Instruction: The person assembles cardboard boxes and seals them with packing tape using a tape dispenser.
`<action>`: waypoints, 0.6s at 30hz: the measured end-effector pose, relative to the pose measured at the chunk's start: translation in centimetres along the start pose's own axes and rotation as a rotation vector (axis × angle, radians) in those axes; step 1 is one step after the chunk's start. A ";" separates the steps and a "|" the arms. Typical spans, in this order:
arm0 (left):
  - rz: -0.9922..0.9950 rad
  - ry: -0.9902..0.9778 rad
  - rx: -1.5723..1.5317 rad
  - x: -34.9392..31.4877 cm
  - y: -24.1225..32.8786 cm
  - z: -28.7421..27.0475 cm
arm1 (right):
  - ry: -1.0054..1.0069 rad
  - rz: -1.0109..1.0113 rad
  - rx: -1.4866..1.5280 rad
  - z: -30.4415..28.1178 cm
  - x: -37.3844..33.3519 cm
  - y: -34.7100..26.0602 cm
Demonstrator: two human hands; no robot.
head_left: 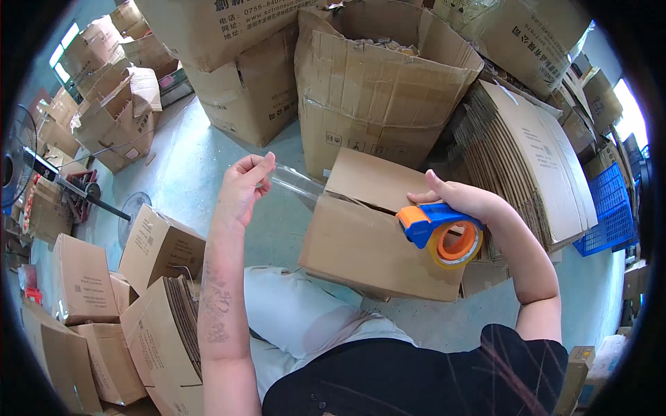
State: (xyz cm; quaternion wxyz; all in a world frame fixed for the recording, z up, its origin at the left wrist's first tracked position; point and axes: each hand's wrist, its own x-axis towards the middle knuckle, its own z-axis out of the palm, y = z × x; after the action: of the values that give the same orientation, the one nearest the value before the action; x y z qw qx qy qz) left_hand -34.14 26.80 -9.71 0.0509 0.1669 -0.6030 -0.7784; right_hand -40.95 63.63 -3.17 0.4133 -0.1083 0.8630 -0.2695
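The left hand [248,182] pinches the clear tape [297,183]; the right hand [470,198], well apart, grips the dispenser [420,233] over the box [364,244], just beyond the legs [295,312]. Best keep the clear tape taut — centred on the seam [362,204] — and press it flat without creases.

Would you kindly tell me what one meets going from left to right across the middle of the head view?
Standing fan, left hand, clear tape strip, cardboard box, blue-and-orange tape dispenser, stack of flattened cartons, blue plastic crate.

blue-orange tape dispenser [436,220] over carton [371,249]
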 end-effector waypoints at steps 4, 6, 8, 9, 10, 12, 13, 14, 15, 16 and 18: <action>0.006 0.036 0.114 0.7 -0.9 -0.2 | -0.021 0.058 0.076 0.1 -0.1 -0.5; 0.009 0.039 0.072 1.0 -1.5 -0.2 | -0.031 0.059 0.094 0.3 0.3 -0.1; 0.011 0.031 0.030 1.3 -1.8 -0.2 | -0.059 -0.029 0.003 0.5 0.7 0.6; 0.002 0.033 -0.019 1.4 -1.9 -0.3 | -0.021 -0.058 -0.074 0.8 0.6 0.5; -0.010 0.037 -0.066 1.4 -2.0 -0.4 | -0.023 -0.056 -0.073 1.0 0.7 0.1; -0.051 -0.082 -0.352 1.0 -2.6 0.4 | -0.056 0.049 -0.250 1.0 0.8 -1.3; -0.089 -0.190 -0.636 0.8 -3.2 0.8 | -0.145 0.131 -0.286 0.9 0.6 -3.1; -0.121 -0.262 -0.750 0.7 -3.9 2.1 | -0.141 0.132 -0.289 0.9 0.5 -3.2; -0.153 -0.335 -0.862 0.7 -4.6 3.8 | -0.126 0.066 -0.359 1.1 0.4 -3.1; -0.149 -0.334 -0.864 0.7 -5.2 5.2 | -0.113 -0.004 -0.431 1.3 0.4 -3.1; -0.154 -0.282 -0.930 0.5 -6.1 7.0 | -0.106 -0.015 -0.513 1.4 0.5 -2.9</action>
State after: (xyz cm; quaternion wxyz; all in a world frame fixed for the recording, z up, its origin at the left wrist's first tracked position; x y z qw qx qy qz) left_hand -36.17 34.76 -14.08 -0.0199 0.0637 -0.1784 -0.9817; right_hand -40.31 60.45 -2.63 0.4149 -0.2300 0.8795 -0.0386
